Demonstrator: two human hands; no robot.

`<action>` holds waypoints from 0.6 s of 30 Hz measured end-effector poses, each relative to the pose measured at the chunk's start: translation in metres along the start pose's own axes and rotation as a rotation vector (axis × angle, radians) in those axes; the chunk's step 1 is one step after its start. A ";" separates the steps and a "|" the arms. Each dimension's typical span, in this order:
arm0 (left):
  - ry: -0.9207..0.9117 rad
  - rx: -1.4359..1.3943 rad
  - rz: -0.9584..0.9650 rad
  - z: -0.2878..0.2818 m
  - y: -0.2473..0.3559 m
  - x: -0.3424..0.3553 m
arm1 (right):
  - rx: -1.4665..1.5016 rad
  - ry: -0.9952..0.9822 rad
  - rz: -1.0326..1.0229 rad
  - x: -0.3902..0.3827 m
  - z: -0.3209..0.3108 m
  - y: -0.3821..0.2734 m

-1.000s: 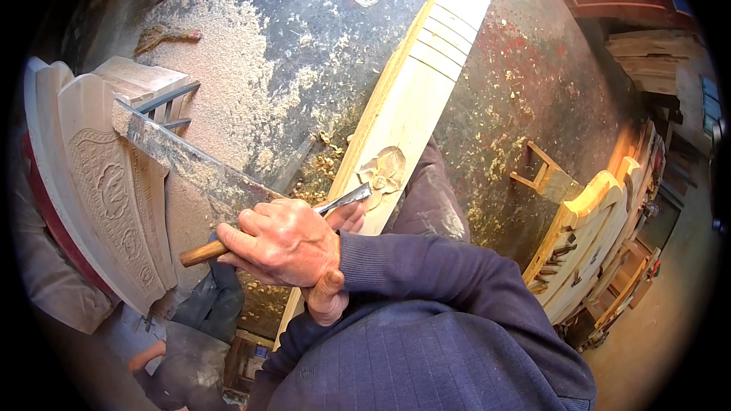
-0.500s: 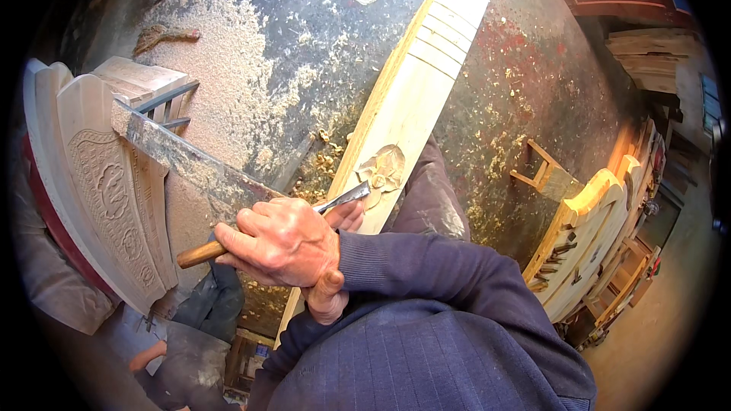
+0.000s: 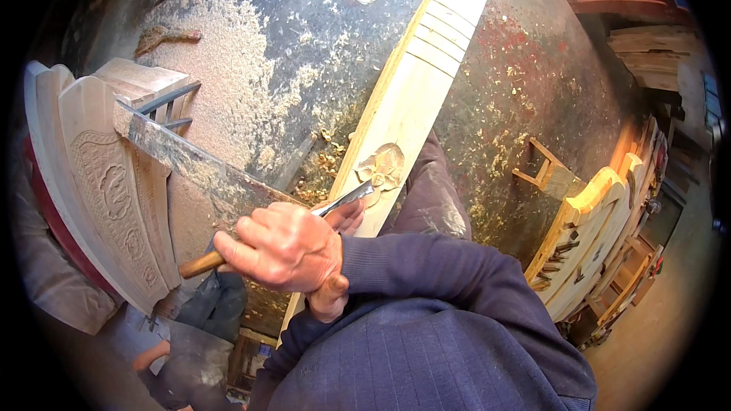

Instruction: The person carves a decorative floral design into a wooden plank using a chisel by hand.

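Note:
My right hand [image 3: 280, 248] is closed round a carving gouge [image 3: 199, 265] with a wooden handle and a steel blade. The handle's end sticks out to the left; the blade slants up to the right, its tip over the board near a carved flower [image 3: 382, 164]. Beneath my right wrist lies my left hand [image 3: 329, 298], its thumb showing below the wrist and its fingers, apart from the thumb, beside the blade. Much of this hand is hidden. The long pale wooden board [image 3: 415, 99] bears the flower relief and several cross lines farther up.
At the left stand a carved wooden panel [image 3: 122, 190] and a narrow dusty bench [image 3: 205, 160]. Sawdust [image 3: 228, 53] and shavings cover the floor. A small stool [image 3: 550, 171] and a workbench with tools [image 3: 586, 251] are at the right. Another person [image 3: 194, 354] is at lower left.
My right hand and the gouge have shifted slightly; the handle's end sits a little lower and the blade tip a little farther right. The board has barely moved in view.

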State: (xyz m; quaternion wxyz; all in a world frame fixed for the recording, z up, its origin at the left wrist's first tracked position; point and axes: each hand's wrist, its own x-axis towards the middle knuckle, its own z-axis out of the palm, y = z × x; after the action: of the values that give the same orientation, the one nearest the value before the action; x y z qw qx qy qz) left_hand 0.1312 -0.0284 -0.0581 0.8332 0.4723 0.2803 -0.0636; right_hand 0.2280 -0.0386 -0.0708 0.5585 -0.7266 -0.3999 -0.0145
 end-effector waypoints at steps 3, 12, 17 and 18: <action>0.003 -0.037 0.043 0.002 0.000 0.003 | 0.001 -0.064 -0.001 0.001 -0.001 -0.001; 0.057 -0.006 0.051 0.002 -0.004 0.001 | 0.060 -0.018 0.049 0.003 -0.005 0.003; 0.061 -0.018 0.059 0.000 -0.005 0.000 | 0.065 0.020 0.045 0.005 -0.004 0.002; 0.060 -0.018 0.054 0.000 -0.005 0.000 | 0.064 0.020 0.049 0.004 -0.004 0.002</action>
State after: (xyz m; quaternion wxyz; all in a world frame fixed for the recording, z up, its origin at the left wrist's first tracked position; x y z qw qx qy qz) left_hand 0.1291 -0.0310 -0.0620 0.8302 0.4737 0.2929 -0.0245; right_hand 0.2341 -0.0395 -0.0691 0.5857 -0.7177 -0.3767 0.0045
